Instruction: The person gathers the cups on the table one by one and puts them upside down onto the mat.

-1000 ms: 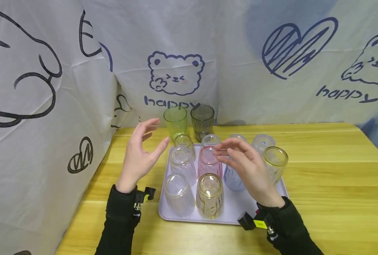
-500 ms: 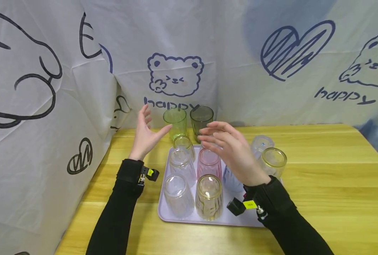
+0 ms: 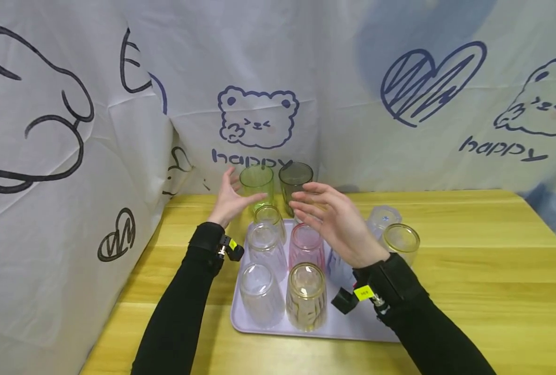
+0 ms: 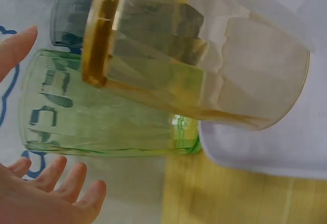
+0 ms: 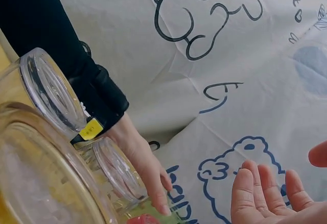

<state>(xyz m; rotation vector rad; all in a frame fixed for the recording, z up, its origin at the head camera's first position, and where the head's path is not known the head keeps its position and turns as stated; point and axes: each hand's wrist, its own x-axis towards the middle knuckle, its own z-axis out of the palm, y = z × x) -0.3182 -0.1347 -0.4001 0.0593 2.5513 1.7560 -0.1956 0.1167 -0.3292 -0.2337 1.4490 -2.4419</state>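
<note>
My left hand (image 3: 228, 200) is spread at the left side of an upright green glass (image 3: 257, 182) behind the tray. Its thumb points across the front of that glass, and in the left wrist view the fingers (image 4: 61, 183) lie just off the glass wall. My right hand (image 3: 336, 224) hovers over the tray, fingers loosely extended towards an upright dark grey glass (image 3: 297, 179); it holds nothing. Upside-down glasses stand below the hands: an amber-rimmed one (image 4: 153, 55), a pink one (image 3: 307, 245) and several clear ones. Some are hidden behind my right hand.
A pale lilac tray (image 3: 268, 329) carries the upside-down glasses on a wooden table (image 3: 484, 271). A yellow-rimmed glass (image 3: 401, 239) stands at its right side. A printed white curtain (image 3: 343, 104) rises close behind the green and grey glasses and along the left.
My left hand has moved forward and right, up to the green glass. My right hand has moved forward and left towards the grey glass. The glasses have stayed put.
</note>
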